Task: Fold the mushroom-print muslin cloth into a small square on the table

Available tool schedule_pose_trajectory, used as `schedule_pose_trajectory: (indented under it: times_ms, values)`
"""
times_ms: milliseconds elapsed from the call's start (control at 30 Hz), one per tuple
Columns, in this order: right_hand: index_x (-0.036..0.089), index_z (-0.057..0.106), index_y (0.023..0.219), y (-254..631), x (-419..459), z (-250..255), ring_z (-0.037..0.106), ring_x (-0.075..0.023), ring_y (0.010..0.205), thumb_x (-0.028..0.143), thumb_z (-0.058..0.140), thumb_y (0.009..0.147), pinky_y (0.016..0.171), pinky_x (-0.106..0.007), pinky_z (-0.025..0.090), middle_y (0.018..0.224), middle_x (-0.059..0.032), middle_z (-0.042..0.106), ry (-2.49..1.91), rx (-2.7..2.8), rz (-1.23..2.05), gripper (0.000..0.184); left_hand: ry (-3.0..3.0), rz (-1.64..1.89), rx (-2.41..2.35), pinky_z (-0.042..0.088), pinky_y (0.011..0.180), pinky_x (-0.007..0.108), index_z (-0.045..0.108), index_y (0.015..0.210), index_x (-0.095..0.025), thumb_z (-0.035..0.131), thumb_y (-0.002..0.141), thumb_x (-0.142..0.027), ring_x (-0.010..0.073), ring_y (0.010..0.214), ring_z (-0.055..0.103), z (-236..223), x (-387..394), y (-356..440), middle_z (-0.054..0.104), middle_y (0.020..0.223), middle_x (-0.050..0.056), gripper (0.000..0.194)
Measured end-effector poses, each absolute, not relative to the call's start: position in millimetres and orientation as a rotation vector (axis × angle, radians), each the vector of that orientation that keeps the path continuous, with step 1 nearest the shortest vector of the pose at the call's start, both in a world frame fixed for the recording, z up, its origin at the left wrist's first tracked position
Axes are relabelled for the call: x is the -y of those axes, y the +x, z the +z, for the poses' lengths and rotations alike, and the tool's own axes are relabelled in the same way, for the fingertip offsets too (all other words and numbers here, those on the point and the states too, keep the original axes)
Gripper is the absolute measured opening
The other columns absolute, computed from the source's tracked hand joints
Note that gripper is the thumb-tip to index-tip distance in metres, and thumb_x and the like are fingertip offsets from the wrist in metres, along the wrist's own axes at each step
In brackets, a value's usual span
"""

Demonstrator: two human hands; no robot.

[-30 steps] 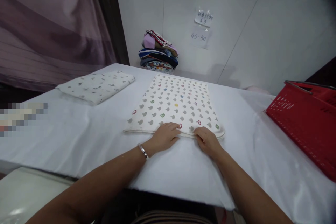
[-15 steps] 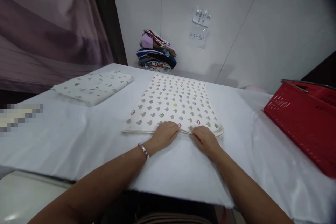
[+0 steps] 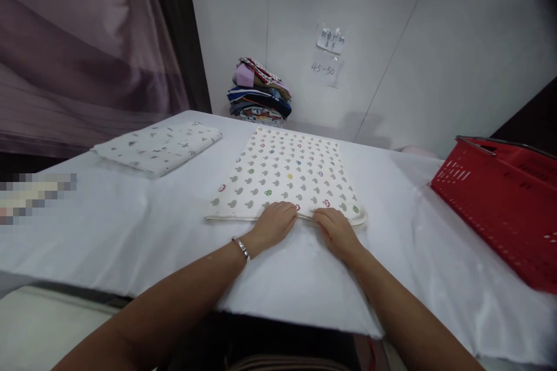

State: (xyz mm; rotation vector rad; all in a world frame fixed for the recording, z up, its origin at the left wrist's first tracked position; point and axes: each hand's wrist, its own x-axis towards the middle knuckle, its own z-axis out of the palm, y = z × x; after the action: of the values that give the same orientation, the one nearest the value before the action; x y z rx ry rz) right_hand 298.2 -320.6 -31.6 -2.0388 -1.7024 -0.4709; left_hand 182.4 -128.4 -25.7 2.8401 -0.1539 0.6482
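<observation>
A white cloth (image 3: 287, 168) printed with grey and coloured mushrooms lies folded flat on the white-covered table, its near edge towards me. My left hand (image 3: 275, 225) has its fingers closed over the middle of that near edge. Just to the right, my right hand (image 3: 336, 231) grips the same edge, fingers on top and thumb low. A short stretch of the edge shows between the two hands. The layers under my fingers are hidden. Around my left wrist is a silver bracelet (image 3: 241, 248).
Another folded white cloth (image 3: 161, 148) with a sparse print lies at the left. A red plastic basket (image 3: 500, 203) stands on the right side of the table (image 3: 165, 243). Behind the table, a stack of folded fabrics (image 3: 260, 93) rises against the wall, near paper notes (image 3: 327, 55).
My right hand has shifted slightly left along the cloth's edge, its fingers lying a little flatter. My left hand stays in place. The view has tilted slightly.
</observation>
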Motion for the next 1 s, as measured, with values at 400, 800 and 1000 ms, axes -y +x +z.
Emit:
schedule_pose_trajectory:
  times_ms: [400,800,1000]
  values:
    - [0.018,0.060,0.094,305.3,320.4,-33.6,0.052,-0.0211,0.096,0.013,0.044,0.089,0.079,-0.035,0.041,0.104,-0.0086,0.061,-2.141,1.684,-0.545,0.018,2.823,0.632,0.151,0.041,0.072,0.032,0.053,0.087,-0.018,0.037,0.094,-0.023,0.0167,0.082,0.055,-26.1,126.4,184.1,0.062,0.091,0.003,0.019]
    - [0.018,0.060,0.104,307.7,322.0,-36.8,0.055,-0.0196,0.079,0.008,0.040,0.087,0.068,-0.032,0.039,0.084,-0.0063,0.065,-2.147,1.666,-0.593,0.028,3.054,0.738,0.360,0.038,0.071,0.032,0.053,0.078,-0.016,0.032,0.093,-0.010,0.0164,0.074,0.052,-26.3,119.6,192.5,0.057,0.076,0.004,0.027]
    - [0.018,0.062,0.099,309.5,320.3,-36.7,0.054,-0.0190,0.081,0.000,0.037,0.080,0.069,-0.031,0.040,0.089,-0.0069,0.064,-2.102,1.686,-0.607,0.037,3.041,0.713,0.256,0.038,0.070,0.033,0.053,0.080,-0.017,0.037,0.090,-0.009,0.0175,0.074,0.052,-30.0,117.3,199.0,0.056,0.076,0.004,0.021]
